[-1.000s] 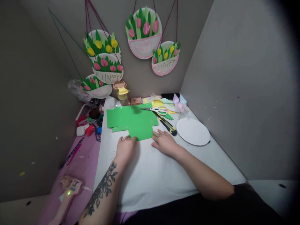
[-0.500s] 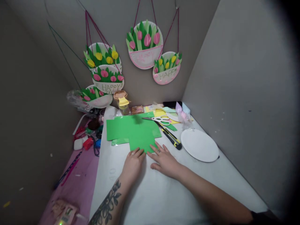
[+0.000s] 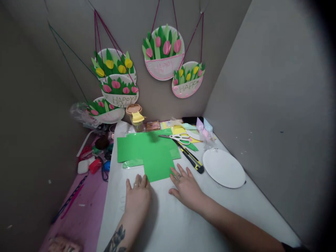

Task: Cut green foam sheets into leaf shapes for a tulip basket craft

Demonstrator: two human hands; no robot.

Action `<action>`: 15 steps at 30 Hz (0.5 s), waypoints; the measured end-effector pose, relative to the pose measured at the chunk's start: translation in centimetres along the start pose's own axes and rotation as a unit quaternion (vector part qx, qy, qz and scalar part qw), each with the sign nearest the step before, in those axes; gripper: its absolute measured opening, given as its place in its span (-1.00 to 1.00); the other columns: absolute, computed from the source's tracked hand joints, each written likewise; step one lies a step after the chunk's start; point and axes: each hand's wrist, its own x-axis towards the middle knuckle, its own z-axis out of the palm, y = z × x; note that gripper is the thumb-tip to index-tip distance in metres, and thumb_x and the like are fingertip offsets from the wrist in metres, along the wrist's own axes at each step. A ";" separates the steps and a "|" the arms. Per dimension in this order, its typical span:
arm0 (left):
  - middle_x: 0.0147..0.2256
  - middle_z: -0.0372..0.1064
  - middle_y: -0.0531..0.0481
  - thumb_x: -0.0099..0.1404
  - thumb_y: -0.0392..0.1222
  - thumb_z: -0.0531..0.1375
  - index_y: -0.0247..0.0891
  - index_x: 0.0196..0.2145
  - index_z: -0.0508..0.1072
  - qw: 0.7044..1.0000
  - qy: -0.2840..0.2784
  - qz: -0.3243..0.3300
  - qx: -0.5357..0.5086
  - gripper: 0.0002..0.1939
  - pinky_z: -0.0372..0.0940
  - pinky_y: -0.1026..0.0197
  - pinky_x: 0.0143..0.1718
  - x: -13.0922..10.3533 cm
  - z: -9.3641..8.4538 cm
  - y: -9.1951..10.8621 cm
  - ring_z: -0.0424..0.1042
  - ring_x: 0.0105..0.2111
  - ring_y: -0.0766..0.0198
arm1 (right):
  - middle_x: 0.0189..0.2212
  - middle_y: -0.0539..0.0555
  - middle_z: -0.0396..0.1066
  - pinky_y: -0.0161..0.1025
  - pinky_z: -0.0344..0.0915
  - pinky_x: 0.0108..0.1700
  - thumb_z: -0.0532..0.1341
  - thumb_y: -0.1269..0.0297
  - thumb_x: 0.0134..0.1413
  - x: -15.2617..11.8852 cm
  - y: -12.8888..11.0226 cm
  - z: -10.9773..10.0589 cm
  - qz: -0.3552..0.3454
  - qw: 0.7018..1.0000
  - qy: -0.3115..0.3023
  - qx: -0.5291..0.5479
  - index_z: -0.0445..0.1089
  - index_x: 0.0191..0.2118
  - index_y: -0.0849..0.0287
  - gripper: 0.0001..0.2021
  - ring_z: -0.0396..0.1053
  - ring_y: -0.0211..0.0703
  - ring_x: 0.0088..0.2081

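Sheets of green paper (image 3: 157,162) overlap on the white-covered table, one of them reaching toward me. At that sheet's near left corner is my left hand (image 3: 138,196), palm down with its fingers apart, holding nothing. My right hand (image 3: 186,185) lies spread beside the near right corner, its fingertips at the paper's edge. White-handled scissors (image 3: 181,138) lie across the far right of the green sheets. Just right of the paper rests a black and yellow utility knife (image 3: 193,160).
A white paper plate (image 3: 223,168) lies at the right. Behind the paper stand a lidded cup (image 3: 135,117) and piping-shaped pastel cones (image 3: 203,127). Paper-plate flower baskets (image 3: 164,66) hang on the wall. Small clutter covers a pink surface (image 3: 86,203) at left.
My left hand has slid left and toward me, its fingers spreading away from the paper's near edge. My right hand has shifted slightly right, uncovering more of the sheet. The view has tilted slightly.
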 end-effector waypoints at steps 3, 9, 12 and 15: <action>0.16 0.24 -0.26 0.24 -0.43 -0.06 -0.25 -0.06 0.52 1.000 0.011 0.010 -0.004 -0.54 -0.07 -0.42 0.13 0.3 -0.2 -0.1 0.18 0.17 -0.19 | 0.32 0.15 -0.04 0.29 -0.26 0.26 0.08 -0.07 0.17 0.5 -0.7 -0.2 -0.036 0.999 -0.016 0.024 0.19 0.24 0.09 -0.42 -0.30 0.19 0.35; 0.26 0.07 -0.22 0.27 -0.35 -0.01 -0.29 0.16 0.31 0.995 0.022 0.077 -0.055 -0.50 0.03 -0.26 0.16 1.2 1.0 0.2 0.01 0.26 -0.14 | 0.35 0.12 -0.14 0.28 -0.32 0.25 0.13 -0.08 0.12 1.2 -2.5 -0.1 -0.044 0.997 -0.051 0.045 0.05 0.30 -0.06 -0.35 -0.35 0.20 0.35; 0.29 -0.01 -0.16 0.29 -0.32 -0.01 -0.24 0.15 0.32 0.993 0.063 0.073 -0.071 -0.52 -0.15 -0.39 0.19 1.3 1.8 0.5 -0.19 0.31 -0.20 | 0.36 0.13 -0.19 0.26 -0.35 0.26 0.12 -0.06 0.13 0.5 -2.5 -0.1 -0.019 0.997 -0.068 0.041 -0.01 0.32 0.00 -0.32 -0.36 0.16 0.36; 0.29 0.02 -0.12 0.32 -0.32 -0.04 -0.21 0.15 0.32 0.989 0.085 0.078 -0.096 -0.53 -0.25 -0.41 0.20 1.1 2.3 0.7 -0.21 0.31 -0.18 | 0.36 0.12 -0.19 0.22 -0.38 0.28 0.08 -0.01 0.15 -0.8 -2.1 -0.3 0.020 0.997 -0.070 0.030 0.01 0.32 0.10 -0.34 -0.39 0.10 0.36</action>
